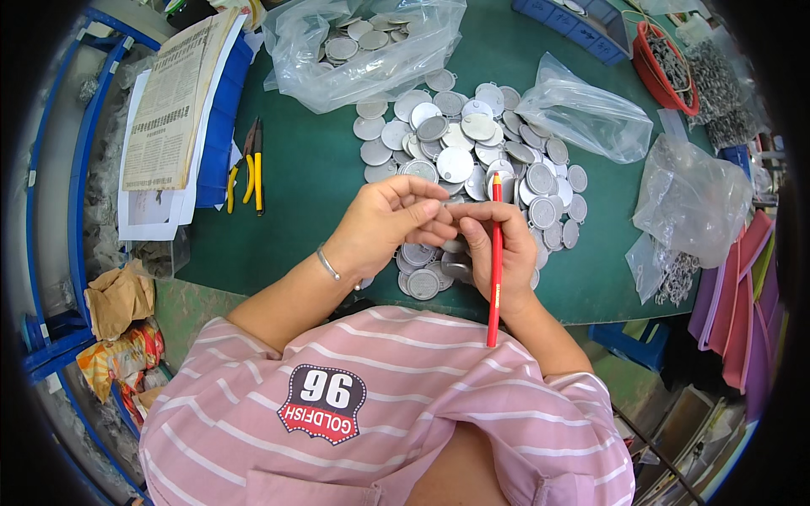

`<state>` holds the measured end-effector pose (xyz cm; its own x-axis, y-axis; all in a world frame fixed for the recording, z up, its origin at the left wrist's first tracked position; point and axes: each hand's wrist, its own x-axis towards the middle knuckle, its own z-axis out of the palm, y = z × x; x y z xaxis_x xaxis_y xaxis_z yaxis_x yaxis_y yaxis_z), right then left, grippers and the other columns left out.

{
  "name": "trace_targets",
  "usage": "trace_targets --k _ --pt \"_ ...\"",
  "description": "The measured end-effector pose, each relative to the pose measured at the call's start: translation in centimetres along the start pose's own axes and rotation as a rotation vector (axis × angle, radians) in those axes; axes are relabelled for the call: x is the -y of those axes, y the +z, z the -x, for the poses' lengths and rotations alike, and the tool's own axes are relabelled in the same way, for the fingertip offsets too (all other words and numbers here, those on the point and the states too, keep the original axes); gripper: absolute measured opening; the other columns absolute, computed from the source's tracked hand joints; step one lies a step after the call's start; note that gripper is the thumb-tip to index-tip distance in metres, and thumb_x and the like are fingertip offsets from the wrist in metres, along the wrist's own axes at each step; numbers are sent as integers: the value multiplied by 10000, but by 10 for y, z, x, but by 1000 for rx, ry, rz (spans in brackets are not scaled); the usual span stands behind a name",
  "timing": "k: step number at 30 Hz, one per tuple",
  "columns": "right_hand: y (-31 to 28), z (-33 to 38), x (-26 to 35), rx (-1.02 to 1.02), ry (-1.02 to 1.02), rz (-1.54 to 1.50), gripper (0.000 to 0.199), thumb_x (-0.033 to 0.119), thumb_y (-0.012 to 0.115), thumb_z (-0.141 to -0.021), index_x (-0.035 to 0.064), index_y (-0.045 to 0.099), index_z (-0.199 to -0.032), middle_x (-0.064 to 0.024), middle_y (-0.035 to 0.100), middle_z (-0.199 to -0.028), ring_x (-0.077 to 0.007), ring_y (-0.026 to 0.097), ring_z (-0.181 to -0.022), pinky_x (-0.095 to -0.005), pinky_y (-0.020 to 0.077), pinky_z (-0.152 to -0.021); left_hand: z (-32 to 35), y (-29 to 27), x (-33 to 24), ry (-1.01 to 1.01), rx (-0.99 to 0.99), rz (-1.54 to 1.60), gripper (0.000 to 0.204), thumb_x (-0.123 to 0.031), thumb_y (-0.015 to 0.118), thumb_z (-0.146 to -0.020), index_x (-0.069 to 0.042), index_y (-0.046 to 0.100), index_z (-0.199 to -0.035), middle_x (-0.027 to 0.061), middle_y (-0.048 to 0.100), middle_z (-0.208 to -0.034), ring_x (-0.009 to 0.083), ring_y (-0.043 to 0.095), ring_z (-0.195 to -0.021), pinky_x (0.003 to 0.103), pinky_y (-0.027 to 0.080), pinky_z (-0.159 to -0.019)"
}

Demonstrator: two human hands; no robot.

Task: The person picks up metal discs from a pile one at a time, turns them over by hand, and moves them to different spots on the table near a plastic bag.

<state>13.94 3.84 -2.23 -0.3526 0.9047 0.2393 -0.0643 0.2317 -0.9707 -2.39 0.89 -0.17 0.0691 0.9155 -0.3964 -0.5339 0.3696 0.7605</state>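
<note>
While your two hands meet over the green table (295, 185), your fingers pinch something small.
Your left hand (390, 221) presses its fingertips against your right hand (499, 244), which also grips a red pencil (495, 270). What they pinch is too small to tell. Round grey metal discs (472, 143) lie piled just behind.

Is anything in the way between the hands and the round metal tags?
No. The left hand and right hand, which holds a red pencil, meet right over the pile of tags with nothing between.
</note>
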Motion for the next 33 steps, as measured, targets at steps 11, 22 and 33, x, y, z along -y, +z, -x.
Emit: trace_targets --k 11,22,33 --pt "-27 -5 10 -155 76 -38 82 11 529 -848 -3 481 -913 -95 618 -811 -92 568 -693 -206 473 -617 11 1 21 729 559 -1267 243 -101 707 -602 -71 611 -823 51 555 -813 194 535 -732 310 444 -593" --pt "-25 6 16 -131 93 -64 86 -10 534 -833 6 487 -903 -89 625 -784 -74 542 -659 -193 446 -599 23 19 38 903 633 -1594 165 -159 568 -661 -95 615 -806 46 473 -762 196 489 -667 307 416 -528" --pt "-28 6 25 -214 67 -133 76 21 538 -841 18 484 -894 -103 624 -765 -100 568 -656 -202 445 -572 -21 -16 -85 529 -239 -132 252 -113 581 -829 63 538 -1003 130 620 -891 196 632 -765 240 514 -623"
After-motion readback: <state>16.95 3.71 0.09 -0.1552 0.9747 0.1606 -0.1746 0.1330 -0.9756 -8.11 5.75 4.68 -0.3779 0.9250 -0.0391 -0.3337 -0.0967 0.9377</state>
